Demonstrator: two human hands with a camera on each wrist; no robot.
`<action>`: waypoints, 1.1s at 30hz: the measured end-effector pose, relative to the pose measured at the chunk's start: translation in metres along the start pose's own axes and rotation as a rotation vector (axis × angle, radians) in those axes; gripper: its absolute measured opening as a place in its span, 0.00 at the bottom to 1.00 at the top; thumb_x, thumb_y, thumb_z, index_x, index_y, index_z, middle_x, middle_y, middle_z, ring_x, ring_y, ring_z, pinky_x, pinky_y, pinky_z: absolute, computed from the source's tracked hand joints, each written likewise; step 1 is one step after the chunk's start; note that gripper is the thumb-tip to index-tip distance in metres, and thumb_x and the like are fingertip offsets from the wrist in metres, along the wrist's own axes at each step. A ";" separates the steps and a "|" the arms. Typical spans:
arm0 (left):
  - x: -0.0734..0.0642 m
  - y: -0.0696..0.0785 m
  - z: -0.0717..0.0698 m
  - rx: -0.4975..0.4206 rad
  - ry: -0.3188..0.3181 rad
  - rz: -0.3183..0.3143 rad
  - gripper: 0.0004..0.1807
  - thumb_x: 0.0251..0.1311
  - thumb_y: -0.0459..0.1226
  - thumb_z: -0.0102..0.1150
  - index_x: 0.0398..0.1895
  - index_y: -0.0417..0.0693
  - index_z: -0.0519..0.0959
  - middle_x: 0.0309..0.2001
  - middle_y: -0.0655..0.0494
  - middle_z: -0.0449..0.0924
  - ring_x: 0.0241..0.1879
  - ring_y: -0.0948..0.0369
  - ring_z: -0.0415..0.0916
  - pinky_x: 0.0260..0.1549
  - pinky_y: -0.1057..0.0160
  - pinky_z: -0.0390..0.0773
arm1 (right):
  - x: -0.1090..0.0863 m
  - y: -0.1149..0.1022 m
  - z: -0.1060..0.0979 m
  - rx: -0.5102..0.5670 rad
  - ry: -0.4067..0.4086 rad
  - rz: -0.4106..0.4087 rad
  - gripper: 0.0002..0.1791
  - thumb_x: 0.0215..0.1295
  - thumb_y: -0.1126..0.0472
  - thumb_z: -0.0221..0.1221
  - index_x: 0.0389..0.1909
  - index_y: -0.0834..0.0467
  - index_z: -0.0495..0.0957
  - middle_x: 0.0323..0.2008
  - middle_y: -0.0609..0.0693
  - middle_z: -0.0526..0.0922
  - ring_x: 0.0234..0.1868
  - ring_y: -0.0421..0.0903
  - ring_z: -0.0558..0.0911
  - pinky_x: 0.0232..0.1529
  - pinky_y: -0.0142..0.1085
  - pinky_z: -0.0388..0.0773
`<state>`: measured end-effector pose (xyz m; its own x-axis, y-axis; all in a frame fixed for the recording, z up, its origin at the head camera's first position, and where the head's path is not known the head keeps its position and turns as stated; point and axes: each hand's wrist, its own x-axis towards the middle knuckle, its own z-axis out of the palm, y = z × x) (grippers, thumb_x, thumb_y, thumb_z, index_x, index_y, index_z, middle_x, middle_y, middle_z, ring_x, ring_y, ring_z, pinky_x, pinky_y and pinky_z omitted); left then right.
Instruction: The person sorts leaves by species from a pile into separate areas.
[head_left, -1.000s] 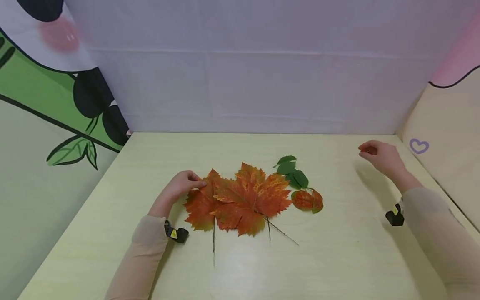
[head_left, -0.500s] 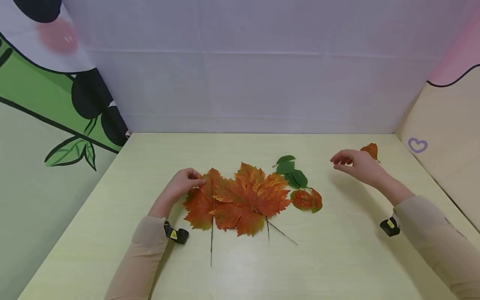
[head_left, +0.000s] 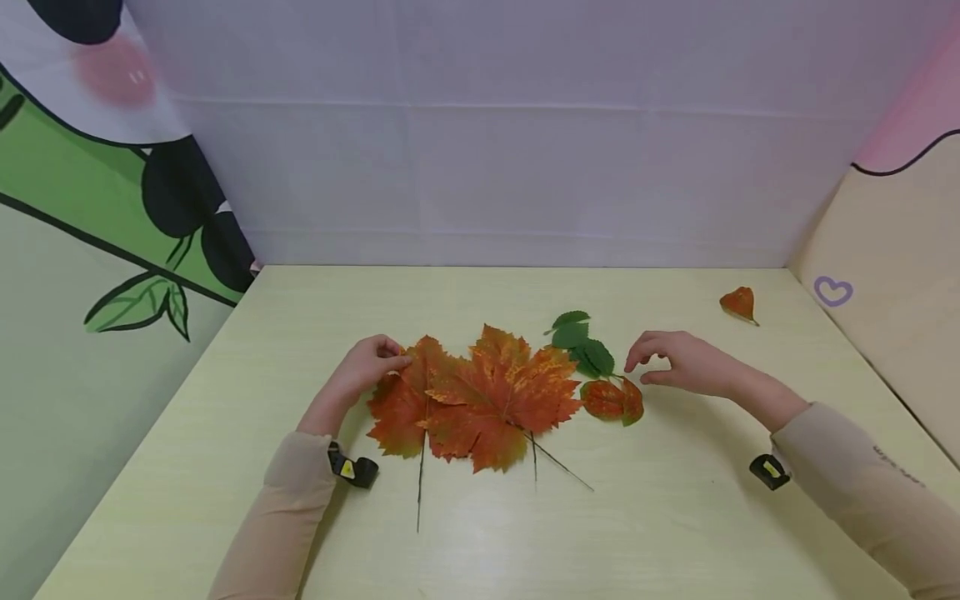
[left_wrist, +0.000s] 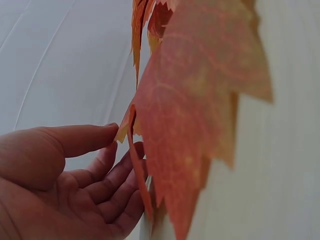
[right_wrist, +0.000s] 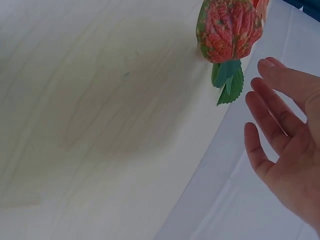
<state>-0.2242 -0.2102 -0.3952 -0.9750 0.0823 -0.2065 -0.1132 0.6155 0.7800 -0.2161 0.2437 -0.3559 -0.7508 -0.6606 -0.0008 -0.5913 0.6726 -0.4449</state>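
Observation:
My left hand [head_left: 365,364] pinches the upper left edge of an orange-red maple leaf [head_left: 397,417]; in the left wrist view, thumb and forefinger meet at a tip of that maple leaf [left_wrist: 185,95]. A second, larger maple leaf [head_left: 502,392] overlaps it on the right, and thin dark stems point toward me. My right hand [head_left: 690,362], fingers loosely bent and holding nothing, hovers just right of the small red-green leaves [head_left: 603,400]. Several green leaves [head_left: 573,337] lie behind those. In the right wrist view a red-green leaf [right_wrist: 230,30] is beyond the fingertips, apart from them.
One small orange leaf [head_left: 738,304] lies alone at the back right of the pale wooden table [head_left: 637,525]. A pale cloth wall [head_left: 510,183] closes off the back, with printed panels at both sides. A small black device sits on each wrist.
My right hand has let go of the small orange leaf at the back right and moved left and toward me, to the small leaves. My left hand has stayed at the maple leaf.

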 end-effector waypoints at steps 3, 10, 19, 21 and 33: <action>-0.001 0.001 0.001 -0.005 -0.003 0.003 0.14 0.60 0.39 0.54 0.42 0.36 0.69 0.37 0.47 0.72 0.30 0.56 0.65 0.28 0.63 0.67 | 0.002 -0.003 0.004 -0.008 -0.046 -0.009 0.11 0.54 0.66 0.62 0.38 0.52 0.80 0.43 0.46 0.77 0.46 0.49 0.76 0.47 0.47 0.73; -0.003 0.002 0.001 -0.005 -0.009 0.007 0.14 0.61 0.39 0.53 0.42 0.36 0.69 0.38 0.46 0.72 0.31 0.55 0.66 0.30 0.62 0.68 | 0.004 -0.008 0.010 -0.078 -0.089 -0.061 0.12 0.53 0.69 0.62 0.36 0.51 0.80 0.44 0.48 0.76 0.47 0.49 0.75 0.49 0.45 0.72; -0.003 0.001 0.001 -0.008 -0.017 0.005 0.14 0.61 0.39 0.53 0.42 0.37 0.68 0.37 0.46 0.71 0.31 0.55 0.66 0.30 0.62 0.68 | 0.005 -0.007 0.011 -0.054 -0.101 -0.053 0.10 0.52 0.69 0.61 0.31 0.50 0.79 0.40 0.44 0.76 0.43 0.45 0.75 0.47 0.45 0.73; -0.003 0.001 0.001 -0.008 -0.019 0.003 0.14 0.61 0.39 0.53 0.42 0.37 0.69 0.37 0.47 0.72 0.31 0.56 0.65 0.30 0.63 0.68 | 0.004 -0.006 0.010 -0.044 -0.102 -0.051 0.10 0.52 0.68 0.62 0.30 0.50 0.79 0.38 0.43 0.76 0.42 0.44 0.75 0.46 0.45 0.73; -0.004 0.001 -0.001 -0.002 -0.015 0.005 0.15 0.61 0.40 0.54 0.42 0.37 0.69 0.37 0.47 0.72 0.30 0.56 0.64 0.29 0.63 0.67 | -0.007 0.002 -0.002 0.026 -0.125 0.021 0.05 0.54 0.63 0.62 0.27 0.50 0.78 0.29 0.37 0.79 0.36 0.37 0.77 0.42 0.42 0.73</action>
<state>-0.2202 -0.2107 -0.3927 -0.9725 0.0975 -0.2117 -0.1089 0.6133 0.7823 -0.2127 0.2500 -0.3547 -0.7191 -0.6842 -0.1214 -0.5671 0.6789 -0.4664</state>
